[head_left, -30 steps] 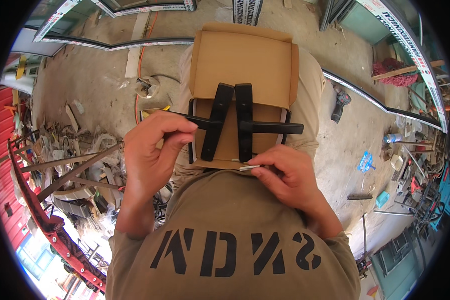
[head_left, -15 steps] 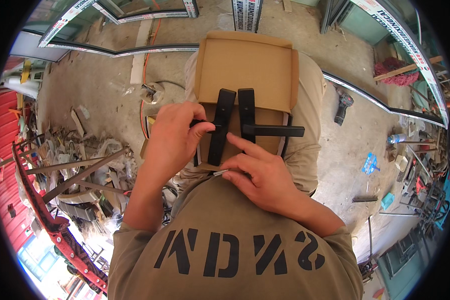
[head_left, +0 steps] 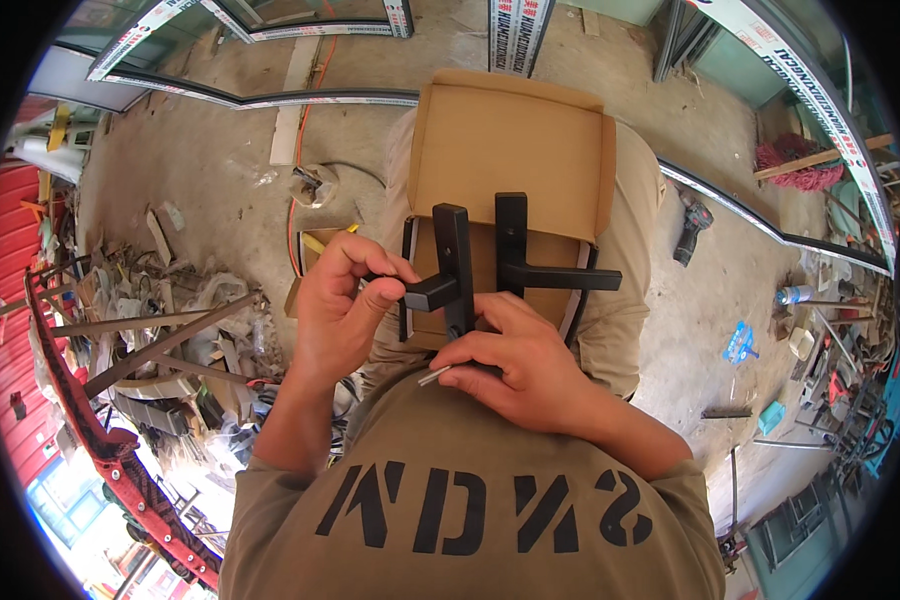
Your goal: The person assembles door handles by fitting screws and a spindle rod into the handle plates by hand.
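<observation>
My left hand (head_left: pixel 345 305) is closed round the lever end of a black door handle (head_left: pixel 452 260). Its long backplate stands tilted over the box, with the lever jutting left. My right hand (head_left: pixel 515 362) sits at the lower end of that backplate, fingers bent against it. Between its thumb and forefinger, thin silvery metal rods (head_left: pixel 433 377) are pinched; their exact kind is unclear. A second black door handle (head_left: pixel 511 240) lies across the box to the right, lever pointing right. Beneath both is an open cardboard box (head_left: pixel 510 150) on my lap, lid folded away from me.
A cordless drill (head_left: pixel 691 228) lies on the floor to the right. Dark window frames (head_left: pixel 320 98) with printed film surround the far side. Scrap and offcuts (head_left: pixel 170 380) pile up at left. An orange cable (head_left: pixel 293 210) runs along the floor.
The left handle's backplate has turned and lifted, so its lever now shows at the left. My right fingers have moved in against the plate's lower end. The view has shifted slightly.
</observation>
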`<state>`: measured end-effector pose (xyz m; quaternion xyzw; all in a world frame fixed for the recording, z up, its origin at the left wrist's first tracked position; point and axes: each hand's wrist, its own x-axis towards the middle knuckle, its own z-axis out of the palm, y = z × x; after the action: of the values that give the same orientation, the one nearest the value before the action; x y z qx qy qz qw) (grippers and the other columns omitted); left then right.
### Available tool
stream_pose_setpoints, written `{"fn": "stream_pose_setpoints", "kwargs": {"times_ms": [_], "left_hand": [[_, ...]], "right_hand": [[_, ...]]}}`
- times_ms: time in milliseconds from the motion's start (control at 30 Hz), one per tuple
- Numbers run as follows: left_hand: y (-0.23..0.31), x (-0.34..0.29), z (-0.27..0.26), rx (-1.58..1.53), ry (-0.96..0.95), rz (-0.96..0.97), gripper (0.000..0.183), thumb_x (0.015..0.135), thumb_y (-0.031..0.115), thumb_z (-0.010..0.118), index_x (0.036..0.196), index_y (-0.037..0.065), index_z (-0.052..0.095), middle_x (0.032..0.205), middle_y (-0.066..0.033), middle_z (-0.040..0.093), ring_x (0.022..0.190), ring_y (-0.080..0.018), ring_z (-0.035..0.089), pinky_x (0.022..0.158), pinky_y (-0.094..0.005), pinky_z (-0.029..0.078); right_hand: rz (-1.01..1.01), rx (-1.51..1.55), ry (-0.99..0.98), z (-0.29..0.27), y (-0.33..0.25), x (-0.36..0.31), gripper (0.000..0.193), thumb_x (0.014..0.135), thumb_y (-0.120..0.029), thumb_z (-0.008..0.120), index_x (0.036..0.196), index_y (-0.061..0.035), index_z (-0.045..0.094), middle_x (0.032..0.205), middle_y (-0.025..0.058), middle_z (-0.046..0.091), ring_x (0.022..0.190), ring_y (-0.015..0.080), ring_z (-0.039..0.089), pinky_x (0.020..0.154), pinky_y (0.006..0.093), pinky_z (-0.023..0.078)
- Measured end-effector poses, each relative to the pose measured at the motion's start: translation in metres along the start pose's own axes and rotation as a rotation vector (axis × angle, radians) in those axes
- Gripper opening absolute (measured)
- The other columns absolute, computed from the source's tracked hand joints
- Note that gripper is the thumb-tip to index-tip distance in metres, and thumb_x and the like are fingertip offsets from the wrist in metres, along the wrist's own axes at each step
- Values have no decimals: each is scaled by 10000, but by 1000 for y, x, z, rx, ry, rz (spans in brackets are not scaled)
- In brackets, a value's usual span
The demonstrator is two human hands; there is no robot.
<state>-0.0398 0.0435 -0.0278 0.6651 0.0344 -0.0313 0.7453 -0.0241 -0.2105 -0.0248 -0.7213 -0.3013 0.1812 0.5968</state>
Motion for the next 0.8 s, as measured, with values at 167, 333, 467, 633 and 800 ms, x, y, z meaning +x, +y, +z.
{"fn": "stream_pose_setpoints", "kwargs": {"times_ms": [167, 333, 467, 633, 800], "left_hand": [[12, 5, -6, -51, -51, -141, 227, 979, 97, 869, 1096, 41, 682, 1225, -158, 770, 1096, -191, 747, 973, -336, 595], [23, 14, -4, -6, -62, -219, 216, 926, 105, 914, 1015, 60, 723, 1326, -185, 744, 1085, -198, 756, 968, -348, 604], [26, 19, -11, -39, -130, -241, 239, 862, 95, 959, 942, 65, 736, 1333, -200, 744, 1062, -189, 766, 929, -334, 615], [21, 16, -14, -27, -159, -243, 241, 823, 35, 967, 920, 54, 747, 1317, -206, 749, 1084, -203, 768, 932, -336, 627], [16, 16, -8, -93, -114, -215, 246, 809, -4, 962, 918, 46, 748, 1301, -204, 755, 1089, -220, 766, 937, -356, 634]], "right_hand": [[17, -181, 87, 5, -4, 0, 172, 894, -129, 895, 1049, -118, 821, 1110, 100, 721, 913, 310, 704, 764, 405, 578], [-16, -278, 81, 9, -9, -3, 185, 853, -104, 899, 1014, -109, 807, 1028, 90, 728, 868, 312, 712, 708, 419, 589], [-59, -425, -1, 9, -11, -7, 163, 912, -142, 816, 1058, -77, 784, 1077, 92, 733, 915, 286, 726, 679, 419, 605], [-25, -354, 63, 13, -13, 0, 182, 877, -116, 851, 1045, -81, 790, 1031, 91, 729, 870, 287, 722, 681, 411, 604], [13, -330, 42, 14, -14, -2, 151, 915, -136, 807, 1053, -80, 781, 1038, 95, 712, 931, 292, 723, 691, 423, 609]]}}
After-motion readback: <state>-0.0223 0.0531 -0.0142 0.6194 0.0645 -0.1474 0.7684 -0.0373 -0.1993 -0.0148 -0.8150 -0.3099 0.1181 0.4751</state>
